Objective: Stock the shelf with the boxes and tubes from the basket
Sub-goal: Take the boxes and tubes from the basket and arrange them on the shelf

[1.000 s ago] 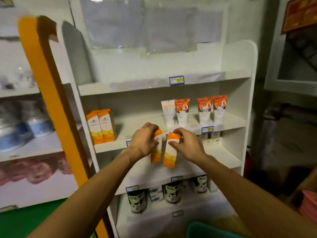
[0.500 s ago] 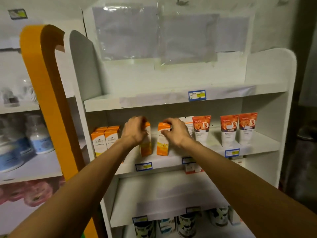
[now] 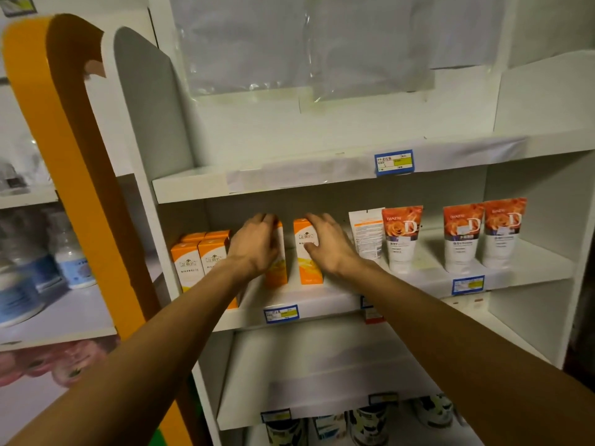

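Note:
Two orange and white boxes stand upright on the middle shelf (image 3: 322,299) of the white unit. My left hand (image 3: 256,244) grips the left box (image 3: 277,272) from its top and side. My right hand (image 3: 328,244) holds the right box (image 3: 306,255), fingers over its top and thumb on its front. Several matching orange boxes (image 3: 199,259) stand to the left on the same shelf. To the right stand a white tube (image 3: 367,235) and three orange and white tubes (image 3: 463,236). The basket is out of view.
The top shelf (image 3: 289,180) carries a blue price tag (image 3: 393,161). A lower shelf (image 3: 322,375) sits below, with tins (image 3: 367,426) under it. An orange frame (image 3: 64,156) stands at the left, beside another shelf with white bottles (image 3: 69,252).
Both hands lifted the two boxes from in front of the lower shelf up onto the middle shelf and set them upright there. The camera has tilted up and moved closer.

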`<state>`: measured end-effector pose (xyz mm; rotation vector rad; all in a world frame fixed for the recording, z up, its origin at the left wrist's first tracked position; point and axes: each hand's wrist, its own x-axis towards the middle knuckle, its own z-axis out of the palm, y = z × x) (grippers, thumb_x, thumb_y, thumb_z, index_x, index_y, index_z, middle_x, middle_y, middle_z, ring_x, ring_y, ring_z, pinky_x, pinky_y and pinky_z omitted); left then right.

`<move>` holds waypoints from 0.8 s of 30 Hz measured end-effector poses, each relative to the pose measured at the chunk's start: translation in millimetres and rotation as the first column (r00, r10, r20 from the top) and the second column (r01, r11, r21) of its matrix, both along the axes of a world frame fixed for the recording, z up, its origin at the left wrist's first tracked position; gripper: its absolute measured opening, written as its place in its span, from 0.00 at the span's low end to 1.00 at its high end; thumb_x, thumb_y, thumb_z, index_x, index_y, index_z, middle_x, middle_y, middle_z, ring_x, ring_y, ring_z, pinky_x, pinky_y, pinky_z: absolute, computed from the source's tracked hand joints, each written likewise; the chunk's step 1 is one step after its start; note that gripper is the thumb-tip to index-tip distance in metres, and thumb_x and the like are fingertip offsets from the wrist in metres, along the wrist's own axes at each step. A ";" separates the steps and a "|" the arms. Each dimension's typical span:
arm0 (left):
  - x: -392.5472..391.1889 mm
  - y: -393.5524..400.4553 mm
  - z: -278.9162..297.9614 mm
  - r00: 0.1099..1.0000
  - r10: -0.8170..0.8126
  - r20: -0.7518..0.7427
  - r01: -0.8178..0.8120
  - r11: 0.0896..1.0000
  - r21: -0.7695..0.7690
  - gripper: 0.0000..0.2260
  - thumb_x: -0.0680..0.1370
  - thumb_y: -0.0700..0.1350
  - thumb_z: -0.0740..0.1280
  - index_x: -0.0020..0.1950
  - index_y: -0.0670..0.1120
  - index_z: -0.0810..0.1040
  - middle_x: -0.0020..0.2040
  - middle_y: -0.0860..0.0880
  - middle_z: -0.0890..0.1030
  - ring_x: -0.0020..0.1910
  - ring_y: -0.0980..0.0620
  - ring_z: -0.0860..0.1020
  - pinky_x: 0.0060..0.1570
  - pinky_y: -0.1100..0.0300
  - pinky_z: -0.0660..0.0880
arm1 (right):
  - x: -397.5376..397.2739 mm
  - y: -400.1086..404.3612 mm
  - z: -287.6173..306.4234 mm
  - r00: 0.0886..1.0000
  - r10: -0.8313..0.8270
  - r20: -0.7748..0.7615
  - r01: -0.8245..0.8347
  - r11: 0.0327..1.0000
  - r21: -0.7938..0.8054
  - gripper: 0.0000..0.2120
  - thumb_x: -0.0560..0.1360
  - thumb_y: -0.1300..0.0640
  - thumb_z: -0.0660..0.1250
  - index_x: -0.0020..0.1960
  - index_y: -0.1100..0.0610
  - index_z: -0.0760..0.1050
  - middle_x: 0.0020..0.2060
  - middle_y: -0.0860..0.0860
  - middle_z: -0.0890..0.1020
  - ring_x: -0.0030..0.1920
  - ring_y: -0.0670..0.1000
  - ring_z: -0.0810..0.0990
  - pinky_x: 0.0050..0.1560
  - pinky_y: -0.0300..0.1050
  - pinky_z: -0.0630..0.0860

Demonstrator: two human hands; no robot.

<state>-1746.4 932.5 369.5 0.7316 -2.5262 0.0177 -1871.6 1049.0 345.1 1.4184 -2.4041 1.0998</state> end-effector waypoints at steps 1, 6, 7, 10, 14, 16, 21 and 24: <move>0.4 1.2 0.2 1.000 0.009 0.015 -0.009 1.000 -0.020 0.28 0.77 0.45 0.70 0.75 0.47 0.66 0.70 0.44 0.71 0.66 0.44 0.72 0.63 0.50 0.74 | 2.0 1.6 -0.1 1.000 -0.008 -0.011 0.008 1.000 0.003 0.35 0.78 0.59 0.68 0.79 0.51 0.55 0.76 0.53 0.62 0.72 0.58 0.68 0.67 0.50 0.70; 5.7 14.2 1.6 0.996 0.050 0.080 -0.038 0.988 -0.149 0.39 0.75 0.51 0.72 0.80 0.44 0.55 0.79 0.42 0.59 0.77 0.43 0.60 0.74 0.48 0.62 | 14.6 18.6 4.7 0.998 -0.035 -0.050 0.035 0.999 0.003 0.41 0.77 0.57 0.69 0.81 0.54 0.46 0.79 0.53 0.53 0.73 0.59 0.66 0.66 0.50 0.71; 7.9 18.4 1.4 0.996 0.055 0.075 -0.042 0.985 -0.168 0.40 0.75 0.52 0.72 0.80 0.43 0.54 0.79 0.42 0.58 0.78 0.43 0.58 0.75 0.48 0.60 | 17.4 23.9 5.4 0.997 -0.042 -0.068 0.043 0.999 0.007 0.41 0.77 0.55 0.69 0.80 0.55 0.46 0.79 0.54 0.54 0.74 0.59 0.65 0.68 0.52 0.69; 18.6 37.6 -4.5 0.996 0.064 0.056 -0.052 0.978 -0.203 0.42 0.75 0.53 0.71 0.81 0.42 0.51 0.81 0.41 0.53 0.79 0.42 0.54 0.77 0.48 0.57 | 26.8 42.7 1.0 0.991 -0.075 -0.109 0.076 0.997 0.004 0.41 0.78 0.51 0.67 0.80 0.57 0.46 0.79 0.56 0.56 0.76 0.58 0.61 0.72 0.54 0.65; 35.6 71.3 -21.2 0.994 0.051 0.092 -0.032 0.981 -0.194 0.42 0.77 0.53 0.67 0.81 0.41 0.46 0.82 0.41 0.48 0.81 0.42 0.48 0.77 0.49 0.51 | 41.6 78.0 -17.2 0.989 -0.098 -0.113 0.102 0.994 0.034 0.39 0.79 0.49 0.64 0.80 0.58 0.45 0.79 0.55 0.54 0.78 0.55 0.56 0.75 0.50 0.58; 42.9 89.8 -30.0 0.993 0.019 0.120 0.001 0.986 -0.167 0.42 0.77 0.54 0.67 0.81 0.41 0.45 0.82 0.41 0.47 0.81 0.42 0.47 0.78 0.49 0.49 | 48.4 101.6 -28.8 0.987 -0.102 -0.124 0.110 0.992 0.059 0.38 0.80 0.48 0.63 0.80 0.57 0.46 0.80 0.54 0.54 0.79 0.54 0.54 0.76 0.49 0.56; 54.6 141.8 -54.3 0.972 -0.041 0.231 0.076 0.986 -0.145 0.42 0.78 0.55 0.66 0.82 0.42 0.45 0.82 0.42 0.47 0.81 0.42 0.48 0.78 0.48 0.48 | 62.2 176.4 -57.7 0.965 -0.153 -0.214 0.196 0.961 0.194 0.36 0.79 0.46 0.62 0.79 0.57 0.51 0.78 0.55 0.57 0.79 0.55 0.53 0.77 0.52 0.56; 57.0 172.3 -68.9 0.936 -0.111 0.333 0.165 0.977 -0.138 0.41 0.78 0.54 0.66 0.82 0.42 0.46 0.82 0.42 0.48 0.81 0.42 0.48 0.78 0.48 0.50 | 69.6 220.0 -73.9 0.955 -0.176 -0.240 0.253 0.905 0.342 0.36 0.80 0.42 0.58 0.80 0.58 0.50 0.79 0.54 0.54 0.79 0.54 0.47 0.78 0.54 0.51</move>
